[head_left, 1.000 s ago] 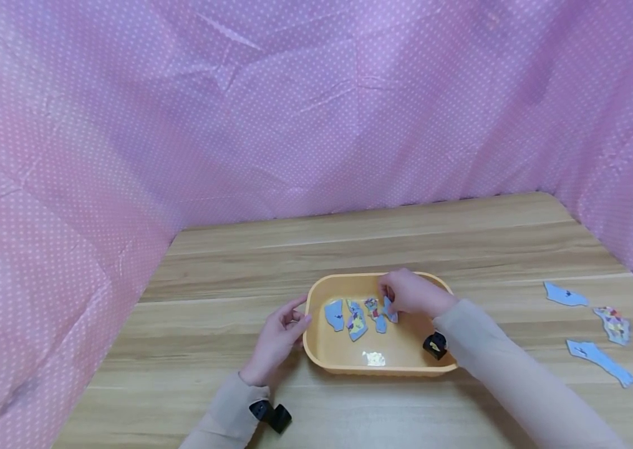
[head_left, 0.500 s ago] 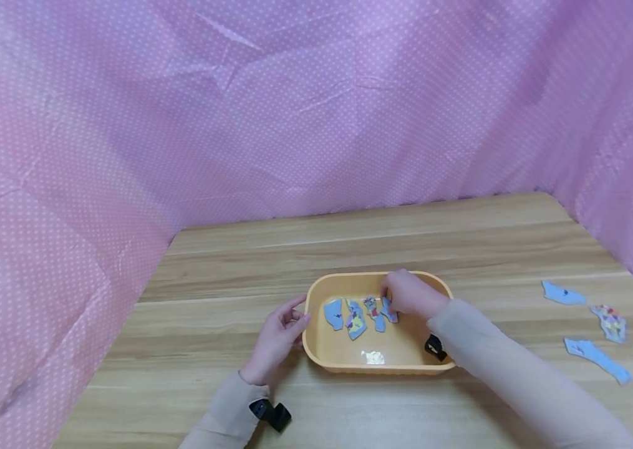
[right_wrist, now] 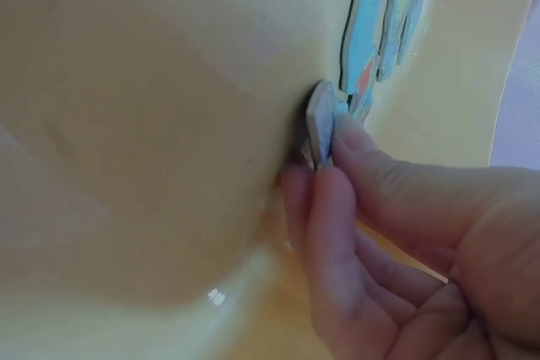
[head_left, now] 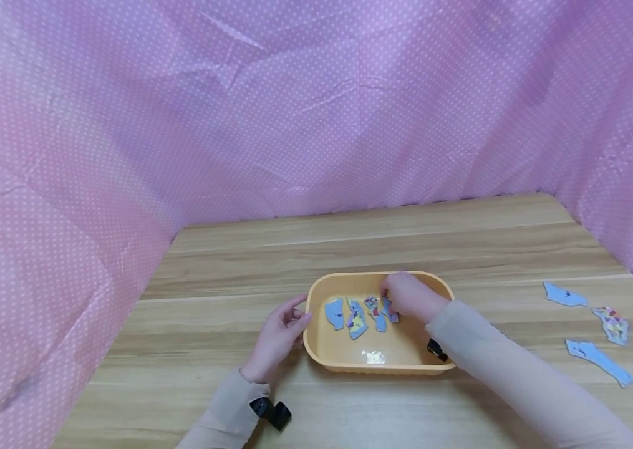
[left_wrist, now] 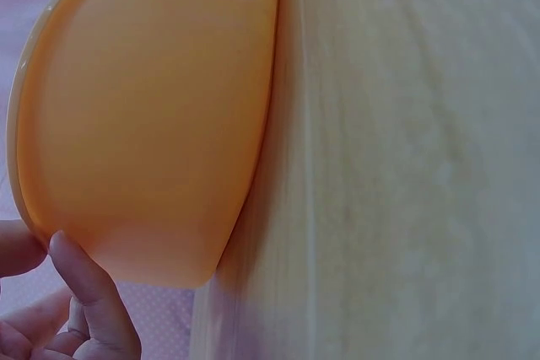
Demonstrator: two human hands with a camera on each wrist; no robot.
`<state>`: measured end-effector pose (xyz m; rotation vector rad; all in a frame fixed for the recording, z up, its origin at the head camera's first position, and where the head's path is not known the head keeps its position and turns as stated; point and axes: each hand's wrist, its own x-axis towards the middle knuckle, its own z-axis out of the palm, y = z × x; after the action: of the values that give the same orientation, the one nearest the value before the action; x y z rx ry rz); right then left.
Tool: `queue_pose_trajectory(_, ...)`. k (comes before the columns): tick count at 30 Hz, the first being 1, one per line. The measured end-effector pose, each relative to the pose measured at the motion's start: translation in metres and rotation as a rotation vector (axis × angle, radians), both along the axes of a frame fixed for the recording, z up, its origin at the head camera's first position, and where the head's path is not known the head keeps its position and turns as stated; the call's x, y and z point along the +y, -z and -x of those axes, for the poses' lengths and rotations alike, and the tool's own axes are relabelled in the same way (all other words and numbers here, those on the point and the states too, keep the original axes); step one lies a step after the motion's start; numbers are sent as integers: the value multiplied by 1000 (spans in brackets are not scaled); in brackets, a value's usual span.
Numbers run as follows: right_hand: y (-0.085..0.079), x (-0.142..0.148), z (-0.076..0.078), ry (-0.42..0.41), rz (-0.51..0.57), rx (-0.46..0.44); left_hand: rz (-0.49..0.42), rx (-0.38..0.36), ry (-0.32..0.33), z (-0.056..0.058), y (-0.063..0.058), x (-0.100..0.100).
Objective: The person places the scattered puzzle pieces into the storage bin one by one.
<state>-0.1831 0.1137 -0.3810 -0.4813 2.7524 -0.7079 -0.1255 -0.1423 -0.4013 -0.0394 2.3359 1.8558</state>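
Observation:
A yellow-orange plastic tray (head_left: 400, 343) with rounded corners stands on the table. My left hand (head_left: 278, 340) pinches its left rim between thumb (left_wrist: 89, 284) and index finger. Inside the tray, my right hand (head_left: 413, 294) pinches a small blue puzzle piece (right_wrist: 321, 124) by its edge; the fingers partly cover it, and it is low against the tray floor. To its left lie a blue-and-red patterned piece (head_left: 380, 322), a yellow-and-blue piece (head_left: 357, 321) and a blue piece (head_left: 335, 313), side by side and apart.
On the table to the right lie a blue piece (head_left: 565, 294), a flower-patterned piece (head_left: 612, 325) and a long blue piece (head_left: 599, 362). A pink dotted curtain (head_left: 316, 112) hangs behind and beside the wooden table (head_left: 226, 268).
The right hand and the piece it pinches have shifted very slightly within the tray, the piece turning a little. The left hand keeps its hold on the rim.

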Motion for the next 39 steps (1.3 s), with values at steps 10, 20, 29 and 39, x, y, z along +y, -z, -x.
queue_pose_trajectory(10, -1, 0, -1, 11, 0, 2, 2, 15, 5, 1, 1, 0)
queue_pose_trajectory(20, -7, 3, 1, -54, -36, 110, -13, 2, -1, 4, -3, 1)
queue_pose_trajectory(29, -15, 11, 5, -90, 102, 119, 1, 6, 3, 2, -4, 1)
queue_pose_trajectory(39, -31, 15, 4, -74, 183, 37, 4, 9, 1, 0, 0, 1)
